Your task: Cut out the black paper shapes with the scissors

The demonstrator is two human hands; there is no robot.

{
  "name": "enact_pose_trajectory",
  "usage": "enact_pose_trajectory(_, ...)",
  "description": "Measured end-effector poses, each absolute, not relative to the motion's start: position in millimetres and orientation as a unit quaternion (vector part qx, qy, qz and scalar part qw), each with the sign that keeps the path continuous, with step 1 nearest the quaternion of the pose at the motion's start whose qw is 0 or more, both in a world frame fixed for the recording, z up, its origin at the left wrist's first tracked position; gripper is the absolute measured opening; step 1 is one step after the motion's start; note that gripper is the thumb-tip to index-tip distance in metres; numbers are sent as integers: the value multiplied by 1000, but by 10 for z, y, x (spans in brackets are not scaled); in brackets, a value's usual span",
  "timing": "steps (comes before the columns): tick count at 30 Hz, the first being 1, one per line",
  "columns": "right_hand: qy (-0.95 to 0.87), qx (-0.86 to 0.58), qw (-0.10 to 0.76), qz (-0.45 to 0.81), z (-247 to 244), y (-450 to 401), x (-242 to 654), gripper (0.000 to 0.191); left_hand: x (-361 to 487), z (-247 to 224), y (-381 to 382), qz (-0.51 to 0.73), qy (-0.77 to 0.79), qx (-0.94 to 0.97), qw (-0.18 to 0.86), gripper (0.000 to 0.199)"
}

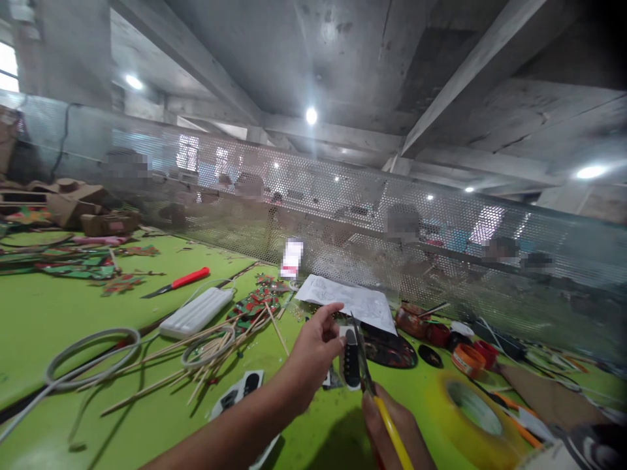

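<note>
My left hand [313, 352] pinches the edge of a small white paper piece [351, 384] printed with a black shape, its thumb at the paper's upper left and its index finger stretched out above. In my right hand [404, 431] are scissors [363, 365] with yellow handles, their blades pointing away from me along the paper's right side. Whether the blades touch the paper I cannot tell. Under my left forearm lie more paper cut-outs [240, 391] with black shapes, partly hidden. Behind my hands lies a printed white sheet [353, 303].
A blurred tape roll [443, 418], paint jars [467, 360] and a dark round palette [396, 352] lie right. Left are thin wooden sticks [206, 365], a white power strip [196, 313], a red-handled knife [191, 279] and coiled cable [93, 352]. A perforated screen [333, 222] rises behind the green table.
</note>
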State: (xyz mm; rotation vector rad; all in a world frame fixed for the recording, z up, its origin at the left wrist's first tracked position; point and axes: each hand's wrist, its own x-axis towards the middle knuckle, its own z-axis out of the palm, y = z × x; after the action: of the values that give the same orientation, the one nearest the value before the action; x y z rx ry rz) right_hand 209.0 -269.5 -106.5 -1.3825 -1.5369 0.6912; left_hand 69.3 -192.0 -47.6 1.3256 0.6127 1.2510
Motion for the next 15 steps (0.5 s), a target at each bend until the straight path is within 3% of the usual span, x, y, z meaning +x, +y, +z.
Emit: enact_pose_trajectory(15,-588,-578,472,313,-1021,-2743,2020,46,693,-495,-1891,540,267,573,557,56)
